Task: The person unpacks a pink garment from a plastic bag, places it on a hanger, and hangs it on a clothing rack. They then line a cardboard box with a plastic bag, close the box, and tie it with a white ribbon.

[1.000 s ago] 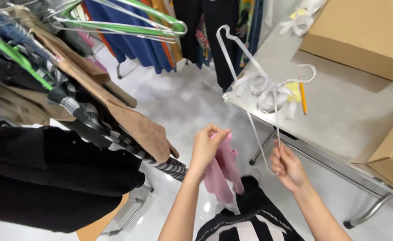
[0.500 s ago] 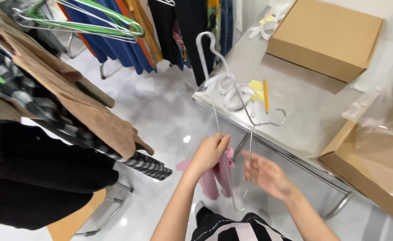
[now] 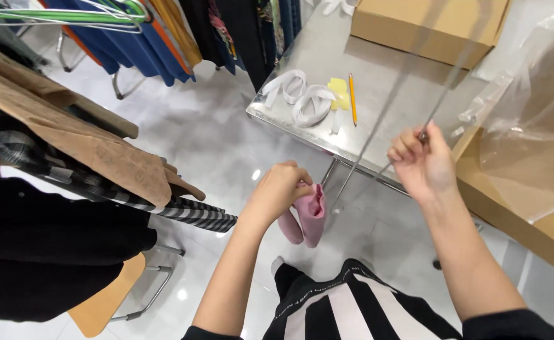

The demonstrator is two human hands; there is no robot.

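My left hand is closed on a small pink cloth that hangs below it, over the white floor. My right hand is raised to the right, fist shut on thin white wire hangers. The hangers are motion-blurred; they run up past the grey metal table and down-left towards the pink cloth. The two hands are apart. My striped black-and-white top shows at the bottom edge.
On the table lie white tape loops, a yellow pad, an orange pencil and a cardboard box. A clear plastic bag lies over another open box on the right. A clothes rack with brown, plaid and black garments fills the left.
My right hand has risen up and to the right and closed on the wire hangers. My left hand has come off the hangers and keeps the pink cloth. The camera has tilted.
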